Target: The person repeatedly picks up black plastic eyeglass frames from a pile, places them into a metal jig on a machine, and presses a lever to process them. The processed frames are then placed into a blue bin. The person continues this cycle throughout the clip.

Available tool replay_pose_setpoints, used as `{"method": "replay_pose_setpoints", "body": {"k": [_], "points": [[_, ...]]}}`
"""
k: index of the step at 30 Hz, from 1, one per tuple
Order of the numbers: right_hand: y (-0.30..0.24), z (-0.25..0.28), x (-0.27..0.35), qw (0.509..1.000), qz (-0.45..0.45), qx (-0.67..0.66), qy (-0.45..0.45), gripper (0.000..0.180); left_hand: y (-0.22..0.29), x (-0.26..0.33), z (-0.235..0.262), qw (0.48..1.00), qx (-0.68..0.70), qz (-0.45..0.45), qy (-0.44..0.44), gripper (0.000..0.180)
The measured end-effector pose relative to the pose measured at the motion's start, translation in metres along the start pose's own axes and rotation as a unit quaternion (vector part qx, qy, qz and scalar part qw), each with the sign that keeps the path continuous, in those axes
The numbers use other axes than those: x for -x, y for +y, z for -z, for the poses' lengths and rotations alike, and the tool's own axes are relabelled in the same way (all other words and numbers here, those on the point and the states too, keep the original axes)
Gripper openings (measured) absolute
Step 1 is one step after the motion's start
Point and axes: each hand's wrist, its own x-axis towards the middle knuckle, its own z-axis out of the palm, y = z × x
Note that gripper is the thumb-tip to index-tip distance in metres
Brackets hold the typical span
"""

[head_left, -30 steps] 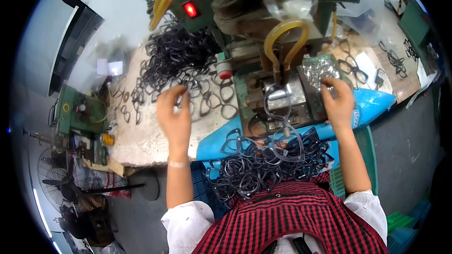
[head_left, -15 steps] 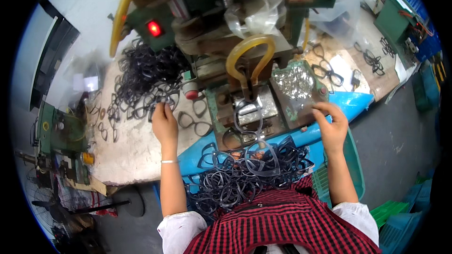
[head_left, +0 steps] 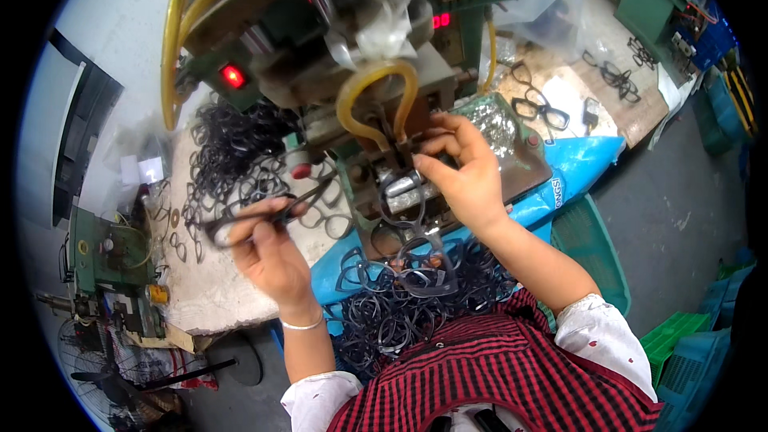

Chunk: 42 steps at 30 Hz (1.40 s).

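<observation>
A dark eyeglass frame (head_left: 308,200), blurred by motion, is in my left hand (head_left: 276,256), its fingers closed round it over the table. Across the press, my right hand (head_left: 468,176) has thumb and fingers bent together beside the black lower ends of a looped yellow tube (head_left: 346,104); whatever lies between the fingertips is hidden. Just below them, another eyeglass frame (head_left: 422,212) sits lengthwise over the metal die (head_left: 404,202) of the green press (head_left: 520,184). Its lower end hangs above a heap of dark eyeglass frames (head_left: 384,312) against my checked apron.
Many dark frames are piled (head_left: 240,144) on the table (head_left: 208,296) at left. A red button (head_left: 301,171) stands beside the die. Blue plastic sheeting (head_left: 584,156) covers the table's front edge. A green basket (head_left: 596,248) is at right, a fan (head_left: 108,368) lower left.
My left hand has lifted an eyeglass frame from beside the pile and moved nearer me. My right hand has moved left from the press's right edge to the tube ends above the die.
</observation>
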Motion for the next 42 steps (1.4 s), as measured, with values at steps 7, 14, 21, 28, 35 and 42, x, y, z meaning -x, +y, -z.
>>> {"method": "replay_pose_setpoints", "body": {"k": [7,14,21,28,35,42], "points": [[-0.025,-0.014,0.007,0.993,-0.074,-0.093,-0.021,0.054,0.017,-0.037,-0.037,0.980,-0.169,-0.066,-0.087,0.010],[-0.024,0.024,0.002,0.992,0.034,0.064,-0.104,0.056,0.011,0.007,-0.048,0.895,-0.281,-0.121,-0.326,0.019],[0.066,0.127,0.005,0.959,0.018,0.242,0.146,0.044,0.000,0.014,-0.052,0.851,-0.323,-0.135,-0.392,0.029],[0.040,0.109,0.026,0.868,0.035,0.494,0.035,0.012,0.000,0.017,-0.050,0.855,-0.324,-0.121,-0.386,0.028],[0.050,0.102,0.019,0.801,0.019,0.597,0.037,0.007,0.015,0.065,-0.037,0.878,-0.326,-0.043,-0.349,0.052],[0.034,0.101,0.016,0.893,-0.064,0.424,0.139,0.010,-0.001,-0.023,0.046,0.841,-0.539,-0.031,-0.044,0.022]]}}
